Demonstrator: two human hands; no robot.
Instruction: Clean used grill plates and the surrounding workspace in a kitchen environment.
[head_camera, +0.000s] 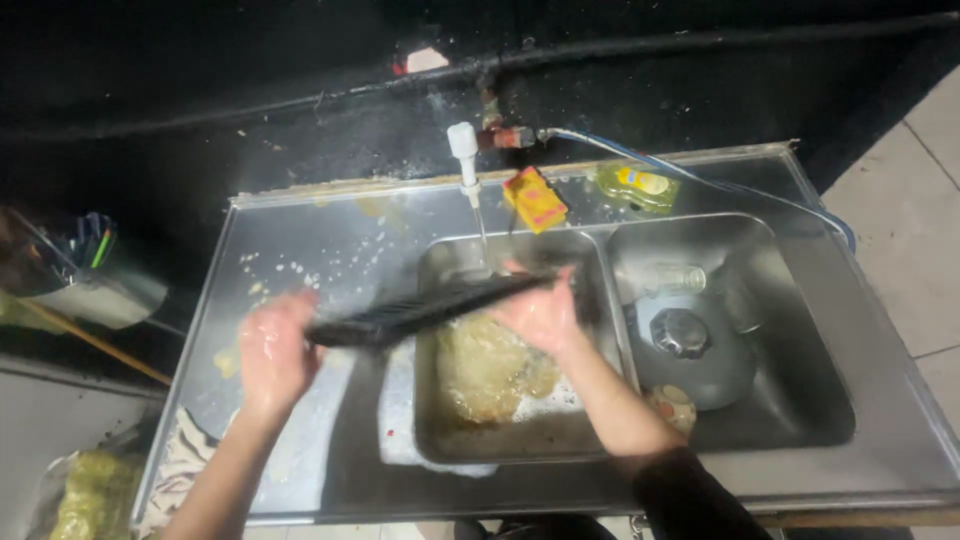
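Centre of frame: a long black slotted grate (430, 308) spans the left basin of a steel double sink (800, 330). The left hand (272, 352) clamps its left end; the right hand (545, 312) grips its right. Wet, soapy skin could let it slip and drop.

A stainless steel counter (880, 400) with 2 sunken sink basins carries the things. On its back ledge lie a yellow and red packet (534, 199) and a yellowish bottle (633, 186) on its side. A striped cloth (183, 461) lies on its wet, crumb-flecked left drainboard.
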